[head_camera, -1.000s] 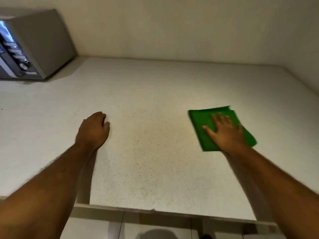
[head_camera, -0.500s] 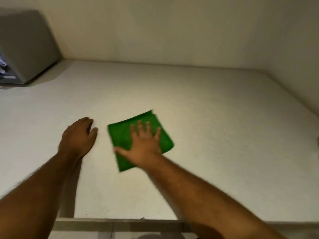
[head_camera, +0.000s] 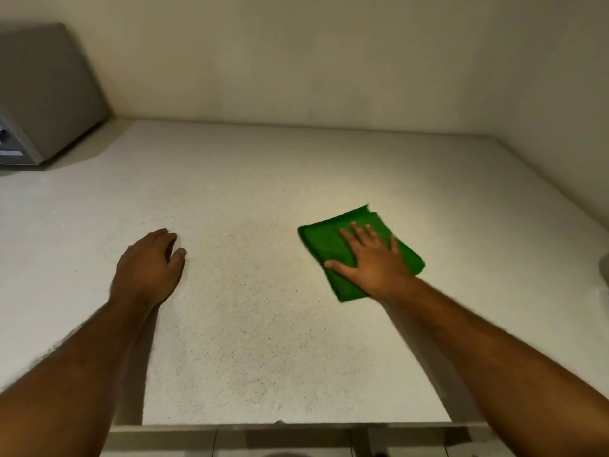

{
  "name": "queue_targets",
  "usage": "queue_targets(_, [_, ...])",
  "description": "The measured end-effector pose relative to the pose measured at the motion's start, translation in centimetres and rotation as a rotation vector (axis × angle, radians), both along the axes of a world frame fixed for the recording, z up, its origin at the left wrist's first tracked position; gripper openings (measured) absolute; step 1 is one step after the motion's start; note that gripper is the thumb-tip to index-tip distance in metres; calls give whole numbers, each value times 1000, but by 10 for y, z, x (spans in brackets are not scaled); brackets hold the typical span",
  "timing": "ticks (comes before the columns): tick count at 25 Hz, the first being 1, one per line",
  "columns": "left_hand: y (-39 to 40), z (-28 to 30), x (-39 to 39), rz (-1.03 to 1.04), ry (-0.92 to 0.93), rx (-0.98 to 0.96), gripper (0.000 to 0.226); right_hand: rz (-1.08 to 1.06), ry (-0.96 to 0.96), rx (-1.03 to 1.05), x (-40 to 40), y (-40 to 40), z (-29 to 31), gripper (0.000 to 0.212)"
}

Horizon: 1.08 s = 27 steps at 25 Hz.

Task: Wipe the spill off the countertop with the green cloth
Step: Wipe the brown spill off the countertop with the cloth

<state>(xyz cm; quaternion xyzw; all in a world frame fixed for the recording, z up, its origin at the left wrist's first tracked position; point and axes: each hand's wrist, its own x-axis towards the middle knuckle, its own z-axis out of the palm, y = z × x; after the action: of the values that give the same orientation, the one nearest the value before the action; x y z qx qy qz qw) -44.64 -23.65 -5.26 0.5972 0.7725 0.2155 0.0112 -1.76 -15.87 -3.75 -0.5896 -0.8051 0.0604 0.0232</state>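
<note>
A folded green cloth (head_camera: 324,245) lies flat on the pale speckled countertop (head_camera: 250,324), right of centre. My right hand (head_camera: 372,262) presses down on it with fingers spread, covering its middle and right part. My left hand (head_camera: 150,265) rests on the bare counter to the left, fingers loosely curled, holding nothing. I can make out no distinct spill on the surface.
A grey microwave (head_camera: 43,94) stands at the back left corner. Walls close the counter at the back and right. The counter's front edge (head_camera: 280,427) runs along the bottom. A small part of a grey object (head_camera: 604,270) shows at the right border.
My right hand has slid the green cloth from beside my left hand back to the right. The left hand has stayed in place on the counter.
</note>
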Motion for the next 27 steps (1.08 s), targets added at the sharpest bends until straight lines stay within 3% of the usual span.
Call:
queue_targets(5, [-1,7,4,-6,-13,-1,48,-155,10,-54,-50,15,2,121])
queue_targets(12, [-4,9,6,10,-31,3,46,269,45,-32,-135,-59,-4,114])
queue_targets(18, [-8,13,9,17,-16,-27,46,517,78,-32,-91,-84,-4,104])
queue_targets(22, [-9,12,16,28,6,-73,51,362,85,-8,-54,-68,-3,102])
queue_targets(27, [-9,6,16,15,30,-82,54,-89,29,-20,-85,-38,5,107])
